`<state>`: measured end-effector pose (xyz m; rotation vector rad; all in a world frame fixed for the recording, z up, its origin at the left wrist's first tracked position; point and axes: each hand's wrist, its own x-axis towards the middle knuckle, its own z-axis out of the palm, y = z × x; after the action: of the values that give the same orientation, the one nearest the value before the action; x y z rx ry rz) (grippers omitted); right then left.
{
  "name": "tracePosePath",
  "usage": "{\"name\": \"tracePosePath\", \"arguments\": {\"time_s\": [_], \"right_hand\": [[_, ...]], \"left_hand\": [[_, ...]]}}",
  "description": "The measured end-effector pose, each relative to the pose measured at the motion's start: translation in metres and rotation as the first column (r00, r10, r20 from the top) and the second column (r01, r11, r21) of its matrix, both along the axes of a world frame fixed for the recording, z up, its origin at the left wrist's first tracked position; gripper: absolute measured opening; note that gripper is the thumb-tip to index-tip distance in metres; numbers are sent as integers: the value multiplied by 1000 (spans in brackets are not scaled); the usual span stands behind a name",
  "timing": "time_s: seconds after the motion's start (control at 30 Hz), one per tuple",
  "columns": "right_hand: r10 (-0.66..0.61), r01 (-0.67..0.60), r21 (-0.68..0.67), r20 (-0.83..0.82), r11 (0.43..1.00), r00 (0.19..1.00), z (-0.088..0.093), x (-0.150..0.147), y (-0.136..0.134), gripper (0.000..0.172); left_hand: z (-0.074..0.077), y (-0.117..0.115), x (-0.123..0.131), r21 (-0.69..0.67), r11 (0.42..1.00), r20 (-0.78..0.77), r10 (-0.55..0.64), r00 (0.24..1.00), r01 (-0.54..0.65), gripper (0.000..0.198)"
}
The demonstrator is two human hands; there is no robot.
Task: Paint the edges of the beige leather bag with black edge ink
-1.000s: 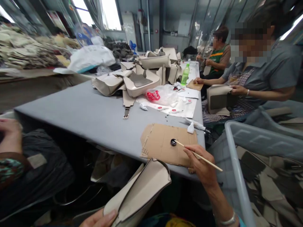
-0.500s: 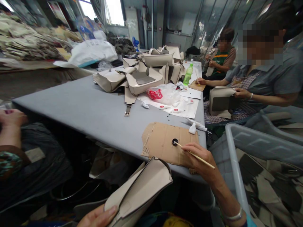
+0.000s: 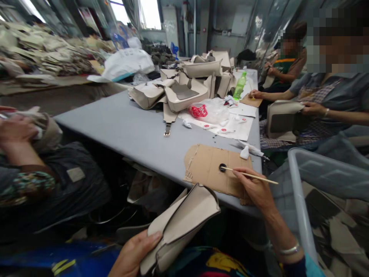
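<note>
My right hand [image 3: 255, 187] is closed round a thin wooden stick [image 3: 261, 177]. The stick's tip meets a small round blob of black paste [image 3: 223, 167] on a piece of brown cardboard [image 3: 204, 161] at the table's near corner. Below the table edge, my left hand [image 3: 134, 252] grips a beige bag piece [image 3: 187, 227] with dark edges, its thumb on top. The piece is tilted, with its wider end pointing up and right towards the cardboard.
On the grey table [image 3: 115, 119] lies a heap of beige bag pieces [image 3: 187, 92], a green bottle [image 3: 240, 86] and a clear plastic bag [image 3: 215, 109]. A grey plastic crate [image 3: 298, 184] stands right. Co-workers sit on both sides; one holds a bag piece [image 3: 282, 119].
The view has swung left, so things sit further right. The stick lies flatter, its tip still at the black blob. At left, a co-worker's hands and pale material show more.
</note>
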<state>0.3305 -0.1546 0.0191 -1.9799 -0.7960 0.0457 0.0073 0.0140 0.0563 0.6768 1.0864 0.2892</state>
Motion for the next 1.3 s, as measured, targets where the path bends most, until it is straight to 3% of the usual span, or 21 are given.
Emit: {"name": "tracePosePath", "arguments": {"time_s": [0.1,0.27,0.37,0.43,0.53,0.63,0.77,0.93,1.03,1.1,1.2,1.3], "right_hand": [[33,-32,44,-26,999,999,-1,-4,-7,28],[-138,126,129,91,984,986,-2,-15,-7,21],[-150,121,171,167,978,974,6,-21,-1,15],[-154,112,198,211,974,965,12,-22,4,11],[-162,107,233,232,967,959,19,-22,11,10],[-162,108,238,220,965,962,22,-24,15,13],[-161,116,210,208,971,965,24,-34,12,17],[-229,198,204,143,959,963,37,-68,-9,22],[-123,91,227,132,970,984,49,-105,-23,16],[50,-94,286,160,954,986,58,-131,-28,15],[357,-431,329,262,840,896,69,-162,-28,24],[459,-567,277,368,776,808,74,-180,-22,23]], "left_hand": [[2,-6,0,70,997,85,-25,996,19,28],[-2,-9,-7,81,994,167,-85,982,73,29],[4,-16,-17,61,998,177,12,984,-23,24],[10,-25,-24,37,986,148,156,977,-163,21],[17,-42,-26,-17,928,71,372,925,-372,20],[16,-50,-13,-78,879,68,476,877,-471,15],[9,-48,6,-116,858,121,513,850,-501,13],[7,-53,10,-51,899,121,438,891,-435,14],[7,-58,9,-35,933,127,360,924,-359,19],[5,-62,9,-38,945,149,327,933,-325,23],[0,-66,8,-50,952,203,306,930,-302,22],[-5,-69,7,-80,948,247,318,915,-308,18]]}}
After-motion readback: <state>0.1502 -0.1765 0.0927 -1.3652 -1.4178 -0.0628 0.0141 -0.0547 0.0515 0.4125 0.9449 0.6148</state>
